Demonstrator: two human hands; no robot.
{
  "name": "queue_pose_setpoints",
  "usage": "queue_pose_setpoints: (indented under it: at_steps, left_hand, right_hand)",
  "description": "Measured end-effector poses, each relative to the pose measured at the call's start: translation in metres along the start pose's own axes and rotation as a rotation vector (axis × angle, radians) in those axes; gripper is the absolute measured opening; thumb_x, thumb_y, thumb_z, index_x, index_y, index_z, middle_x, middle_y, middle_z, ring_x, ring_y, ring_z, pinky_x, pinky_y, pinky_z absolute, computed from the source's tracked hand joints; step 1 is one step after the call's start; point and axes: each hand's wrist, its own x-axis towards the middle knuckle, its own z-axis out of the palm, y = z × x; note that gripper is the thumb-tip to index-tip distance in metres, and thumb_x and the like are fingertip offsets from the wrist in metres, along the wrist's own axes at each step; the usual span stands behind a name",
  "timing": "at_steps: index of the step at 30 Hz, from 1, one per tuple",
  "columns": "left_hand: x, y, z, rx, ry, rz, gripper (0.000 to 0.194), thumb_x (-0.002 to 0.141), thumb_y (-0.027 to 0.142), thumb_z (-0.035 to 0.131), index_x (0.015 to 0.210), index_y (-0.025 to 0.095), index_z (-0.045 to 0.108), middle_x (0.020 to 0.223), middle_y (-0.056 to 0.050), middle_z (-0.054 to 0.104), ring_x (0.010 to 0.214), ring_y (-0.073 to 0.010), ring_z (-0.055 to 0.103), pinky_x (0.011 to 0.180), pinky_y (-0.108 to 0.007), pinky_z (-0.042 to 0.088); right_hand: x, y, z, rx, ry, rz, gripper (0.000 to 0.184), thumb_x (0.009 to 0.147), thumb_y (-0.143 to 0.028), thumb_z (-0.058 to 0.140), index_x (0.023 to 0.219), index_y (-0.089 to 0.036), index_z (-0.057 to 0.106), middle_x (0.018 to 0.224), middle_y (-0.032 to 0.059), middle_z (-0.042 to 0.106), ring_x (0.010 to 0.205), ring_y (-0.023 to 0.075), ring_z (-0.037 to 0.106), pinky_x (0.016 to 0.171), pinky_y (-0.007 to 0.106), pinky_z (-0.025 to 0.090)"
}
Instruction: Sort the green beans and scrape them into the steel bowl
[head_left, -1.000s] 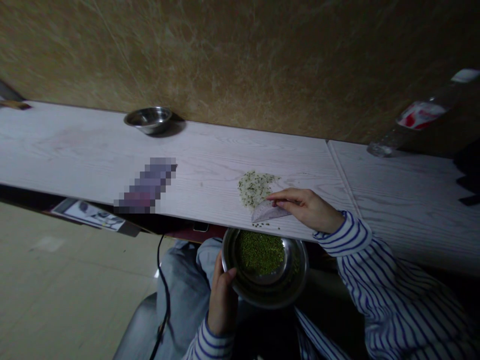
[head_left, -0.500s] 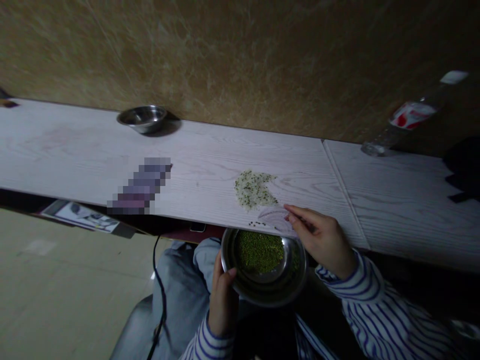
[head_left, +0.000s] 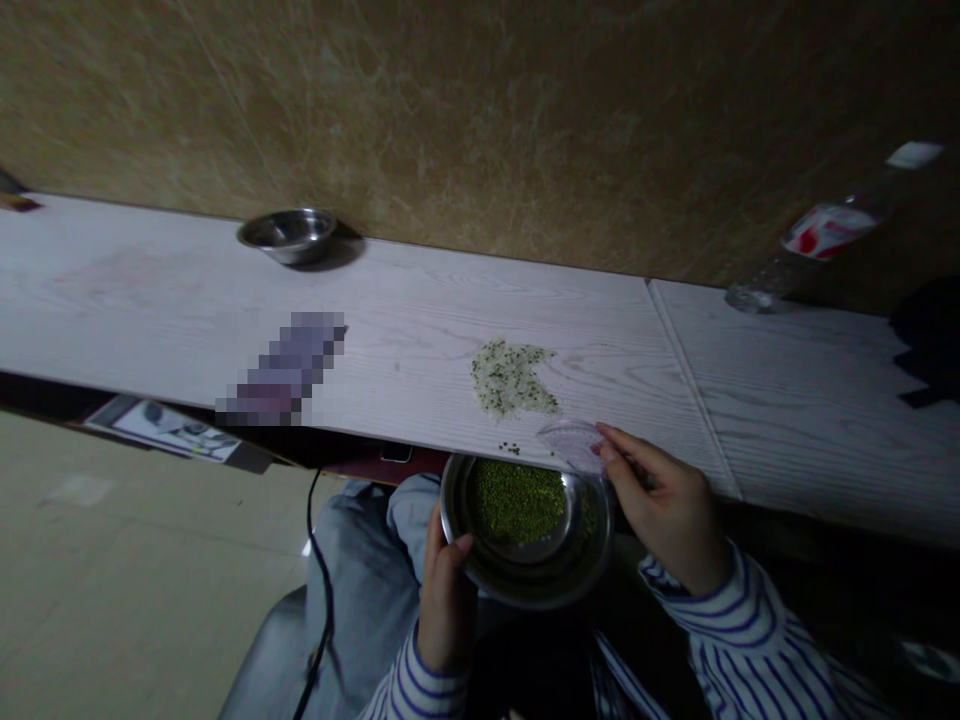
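Well beyond the left hand, off to its left, sits a small round bowl of shiny steel [head_left: 300, 256] on the pale, wood-grained worktop [head_left: 420, 290]; the left hand [head_left: 448, 600] grips the near-left rim of a larger, round, silvery steel bowl [head_left: 525, 582], thumb over the edge, with small round green beans [head_left: 517, 500] inside; ahead of both hands lies a flat pile of white grains flecked with green [head_left: 510, 380]; a few loose green beans [head_left: 510, 448] rest between it and the bowl; the right hand [head_left: 667, 510] pinches a clear, fan-shaped plastic piece [head_left: 566, 438], fingertips narrow; for drawing beans off cleanly, I judge, that edge wants to lie flat, with short, light strokes; the bowl is best held snug under the worktop's front edge, lest beans drop between.
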Motion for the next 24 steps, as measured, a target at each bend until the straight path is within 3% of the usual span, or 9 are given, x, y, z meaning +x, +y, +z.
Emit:
queue_pose_setpoints:
  at_steps: [4, 9, 13, 18, 24]
  left_hand:
    - [0.0, 0.001, 0.0, 0.016, -0.001, 0.003, 0.055, 0.085, 0.029, 0.059, 0.14, 0.028, 0.057, 0.142, -0.005, 0.06, 0.139, -0.0327, 0.044, 0.117, -0.048, 0.029]
    - [-0.001, 0.005, -0.003, 0.012, 0.014, -0.019, 0.055, 0.083, 0.031, 0.061, 0.138, 0.027, 0.059, 0.139, -0.005, 0.063, 0.136, -0.0336, 0.047, 0.115, -0.048, 0.033]
    - [0.0, 0.007, -0.006, 0.027, 0.028, -0.02, 0.053, 0.081, 0.032, 0.063, 0.134, 0.027, 0.063, 0.134, -0.005, 0.065, 0.133, -0.0336, 0.05, 0.114, -0.047, 0.035]
    - [0.002, 0.013, -0.016, 0.006, 0.059, -0.007, 0.053, 0.08, 0.031, 0.065, 0.132, 0.026, 0.063, 0.129, -0.005, 0.068, 0.132, -0.0337, 0.051, 0.115, -0.049, 0.033]
    - [0.002, 0.018, -0.035, 0.039, 0.106, -0.031, 0.053, 0.072, 0.031, 0.071, 0.125, 0.026, 0.068, 0.129, -0.006, 0.069, 0.136, -0.0359, 0.047, 0.114, -0.05, 0.034]
  right_hand:
    - [-0.004, -0.013, 0.008, 0.031, -0.047, -0.024, 0.027, 0.092, -0.026, 0.06, 0.112, -0.018, 0.076, 0.103, 0.0101, 0.08, 0.09, 0.0228, 0.077, 0.085, 0.034, 0.063]
    - [0.01, -0.005, 0.013, 0.095, -0.07, 0.006, 0.029, 0.092, -0.026, 0.06, 0.115, -0.017, 0.075, 0.098, 0.01, 0.08, 0.085, 0.0215, 0.077, 0.08, 0.034, 0.064]
    - [0.019, -0.003, 0.023, 0.154, -0.207, 0.007, 0.029, 0.093, -0.029, 0.058, 0.115, -0.021, 0.075, 0.101, 0.0087, 0.08, 0.087, 0.0215, 0.077, 0.083, 0.036, 0.064]
    - [0.024, -0.017, 0.025, 0.247, -0.376, -0.035, 0.025, 0.09, -0.025, 0.06, 0.108, -0.023, 0.078, 0.098, 0.0066, 0.081, 0.087, 0.0206, 0.077, 0.084, 0.036, 0.064]
    - [0.033, -0.013, 0.014, 0.358, -0.292, 0.076, 0.028, 0.086, -0.034, 0.066, 0.107, -0.02, 0.078, 0.094, 0.009, 0.081, 0.082, 0.0209, 0.077, 0.076, 0.034, 0.065]
